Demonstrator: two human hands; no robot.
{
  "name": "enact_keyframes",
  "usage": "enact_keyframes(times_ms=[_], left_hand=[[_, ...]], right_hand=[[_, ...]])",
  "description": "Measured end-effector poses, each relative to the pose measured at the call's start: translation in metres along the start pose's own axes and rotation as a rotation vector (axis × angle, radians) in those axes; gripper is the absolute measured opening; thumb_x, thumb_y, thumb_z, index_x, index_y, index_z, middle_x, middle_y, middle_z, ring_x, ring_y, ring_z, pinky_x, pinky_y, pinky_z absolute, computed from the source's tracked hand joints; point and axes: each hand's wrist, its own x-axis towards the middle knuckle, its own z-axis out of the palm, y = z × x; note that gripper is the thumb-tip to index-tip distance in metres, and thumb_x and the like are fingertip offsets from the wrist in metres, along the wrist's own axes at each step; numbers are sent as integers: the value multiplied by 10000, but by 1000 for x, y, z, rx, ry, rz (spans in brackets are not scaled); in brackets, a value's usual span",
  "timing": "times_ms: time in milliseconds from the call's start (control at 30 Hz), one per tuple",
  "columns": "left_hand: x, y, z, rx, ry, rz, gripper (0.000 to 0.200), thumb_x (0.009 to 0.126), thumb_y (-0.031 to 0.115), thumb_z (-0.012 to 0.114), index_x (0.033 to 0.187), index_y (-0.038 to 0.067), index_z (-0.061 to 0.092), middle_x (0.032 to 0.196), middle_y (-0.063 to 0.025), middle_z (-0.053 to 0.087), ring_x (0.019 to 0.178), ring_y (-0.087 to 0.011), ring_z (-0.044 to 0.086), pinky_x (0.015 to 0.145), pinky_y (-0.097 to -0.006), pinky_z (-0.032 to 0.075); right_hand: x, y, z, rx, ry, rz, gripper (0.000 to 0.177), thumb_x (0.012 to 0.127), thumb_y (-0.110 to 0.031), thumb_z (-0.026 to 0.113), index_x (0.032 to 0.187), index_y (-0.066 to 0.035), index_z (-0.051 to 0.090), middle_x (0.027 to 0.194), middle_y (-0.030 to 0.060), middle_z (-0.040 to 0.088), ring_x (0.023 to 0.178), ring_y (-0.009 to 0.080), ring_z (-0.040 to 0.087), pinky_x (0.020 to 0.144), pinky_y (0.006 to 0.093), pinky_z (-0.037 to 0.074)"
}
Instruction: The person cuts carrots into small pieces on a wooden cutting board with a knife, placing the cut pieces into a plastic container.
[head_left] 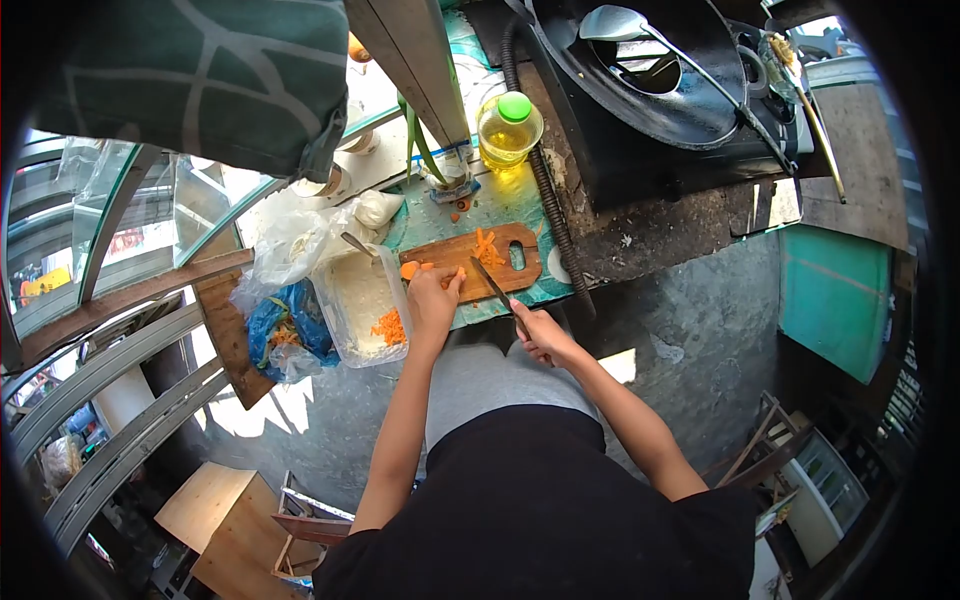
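Note:
A wooden cutting board point(437, 250) with an oval handle hole lies on the green-patterned tabletop. My right hand point(543, 336) is closed around the handle of a knife point(490, 280), whose blade angles over the board. At the board's left part, my left hand point(433, 305) has its fingers pinched on a small piece of carrot point(461, 272). Another carrot piece point(410, 270) shows behind that hand. Cut carrot strips point(487, 247) lie in a pile near the handle hole. Left of the board, a clear plastic container point(345, 300) holds diced carrot point(390, 326), something pale, and a spoon point(358, 243).
A bottle of yellow oil point(508, 130) with a green cap stands behind the board. A hose point(553, 200) runs beside the black stove point(640, 160), which carries a wok point(700, 120) and ladle point(615, 23). A blue plastic bag point(305, 325) of peelings sits left of the container.

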Motion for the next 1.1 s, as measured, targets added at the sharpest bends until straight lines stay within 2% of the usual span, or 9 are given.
enact_keyframes(times_ms=[67, 100, 167, 200, 267, 367, 567, 767, 1100], left_hand=[[0, 3, -2, -48, -19, -60, 174, 771, 169, 730, 836, 8, 737, 684, -182, 651, 777, -346, 615, 952, -411, 431], [0, 3, -2, -47, -19, -60, 174, 771, 169, 730, 836, 8, 737, 684, -182, 651, 777, -346, 615, 952, -411, 431], [-1, 1, 0, -49, -3, -42, 161, 773, 157, 723, 815, 1, 731, 685, -169, 654, 747, -339, 611, 955, -411, 428], [-1, -1, 2, -48, -5, -42, 161, 773, 157, 723, 815, 1, 731, 685, -169, 654, 747, -339, 611, 955, -411, 428], [0, -2, 2, -53, -22, -10, 143, 764, 131, 718, 790, -10, 719, 702, -163, 655, 732, -341, 604, 956, -412, 426], [0, 0, -1, 55, 6, 103, 123, 750, 102, 711, 777, -17, 710, 742, -159, 658, 756, -345, 597, 892, -408, 452], [1, 0, -1, 79, -19, 124, 100, 746, 73, 699, 781, -20, 710, 792, -154, 666, 811, -337, 589, 757, -415, 465], [2, -4, -1, 51, 43, 237, 98, 745, 73, 713, 782, -18, 710, 789, -137, 670, 803, -318, 589, 768, -400, 465], [2, -3, -1, 20, 61, 217, 121, 742, 95, 736, 779, -15, 702, 772, -132, 662, 778, -313, 572, 735, -397, 456]], right_hand=[[2, 1, -3, 231, -157, 120, 626, 935, -548, 430, 720, 5, 632, 677, 223, 631, 685, 393, 635, 682, 460, 483], [-2, 0, -2, 232, -158, 120, 626, 935, -548, 430, 720, 5, 632, 677, 223, 631, 685, 393, 635, 682, 460, 483], [-17, -1, 5, -235, 255, -332, 609, 943, -528, 432, 717, 5, 624, 665, 221, 626, 665, 397, 634, 664, 467, 482], [-23, -2, 7, -234, 255, -331, 609, 943, -528, 432, 717, 5, 624, 665, 221, 626, 665, 397, 634, 664, 467, 482], [-32, -4, 11, -386, 416, -449, 599, 948, -520, 427, 721, -4, 630, 671, 214, 631, 680, 402, 635, 670, 477, 482], [-38, -8, 12, -442, 436, -434, 590, 949, -513, 430, 726, -8, 638, 676, 204, 639, 705, 410, 635, 681, 486, 481], [-33, -10, 14, -448, 442, -431, 592, 949, -512, 431, 711, -11, 636, 658, 204, 634, 695, 407, 636, 679, 490, 482], [-29, -14, 14, -419, 359, -391, 614, 952, -515, 418, 696, 0, 633, 699, 230, 637, 729, 417, 634, 704, 490, 483], [-8, 1, 27, -323, 299, -378, 624, 955, -517, 404, 705, 4, 641, 714, 255, 628, 756, 445, 625, 713, 511, 472]])
